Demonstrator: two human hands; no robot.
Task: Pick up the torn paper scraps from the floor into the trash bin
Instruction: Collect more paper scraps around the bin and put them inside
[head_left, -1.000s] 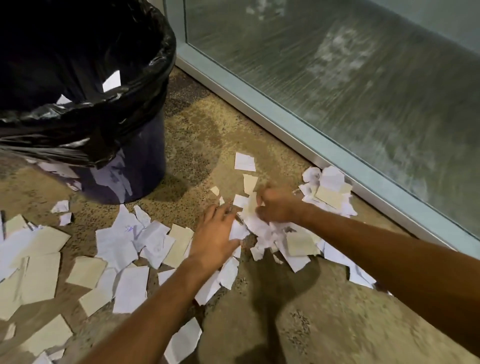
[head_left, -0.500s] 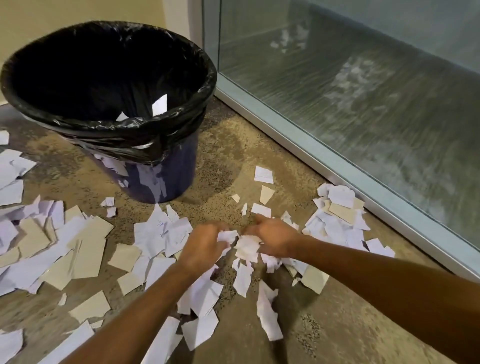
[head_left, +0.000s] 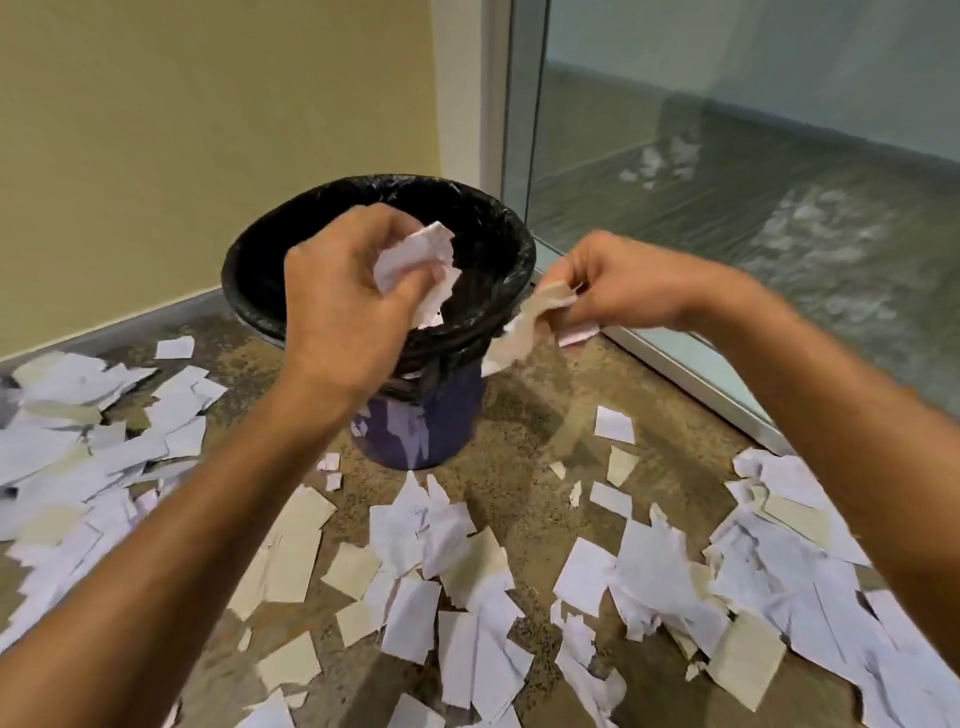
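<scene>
A dark blue trash bin lined with a black bag stands in the corner. My left hand is raised over the bin's mouth and grips a crumpled wad of white scraps. Just right of the bin's rim, my right hand pinches a bunch of beige and white scraps that hang down outside the rim. Several torn paper scraps lie spread over the speckled floor in front of the bin, with more scraps at the left and right.
A beige wall with a grey baseboard stands behind the bin. A glass panel in a pale metal frame runs along the right side. The bin sits close to both.
Both hands have risen from the floor with gathered scraps and moved up to the bin. The view has lifted, showing the wall and the bin's whole mouth.
</scene>
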